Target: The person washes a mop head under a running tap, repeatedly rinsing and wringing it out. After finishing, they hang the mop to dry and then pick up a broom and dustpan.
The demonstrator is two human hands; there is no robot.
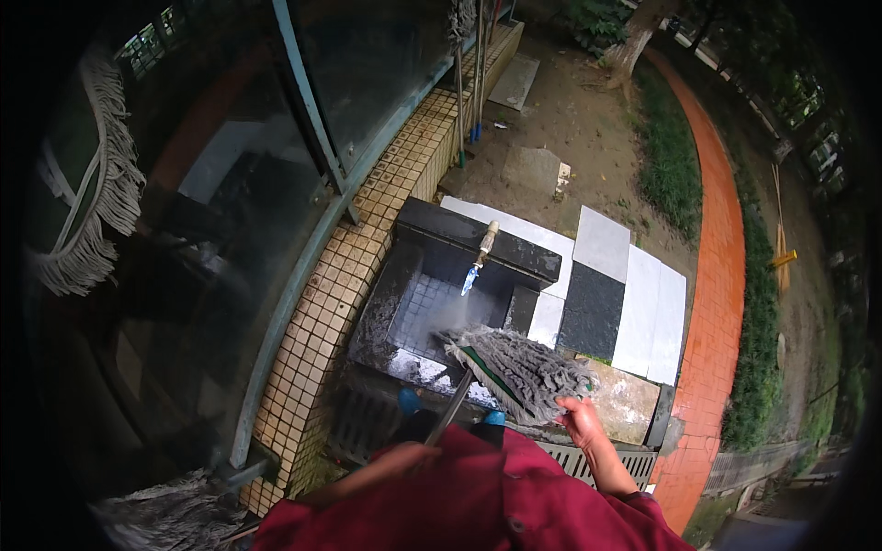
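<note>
A flat grey string mop head (524, 368) with a green strip spans the near right edge of a dark tiled outdoor mop sink (375, 337). My right hand (579, 417) pinches the strands at the mop head's right end. Lower down, my left hand (412, 456), blurred, is closed around the metal mop handle (451, 406). Water sprays from the blue-and-white nozzle (470, 281) of a tap (488, 237) on the sink's back wall. The spray falls toward the mop head's left end. My red garment hides the handle's lower end.
A tiled ledge (344, 275) and glass panes in blue metal frames (296, 330) run along the left. Several poles (475, 82) lean farther back. Grey mop strands (110, 179) show at far left. Drain grates (592, 463) lie near my feet; paving slabs (637, 310) are right of the sink.
</note>
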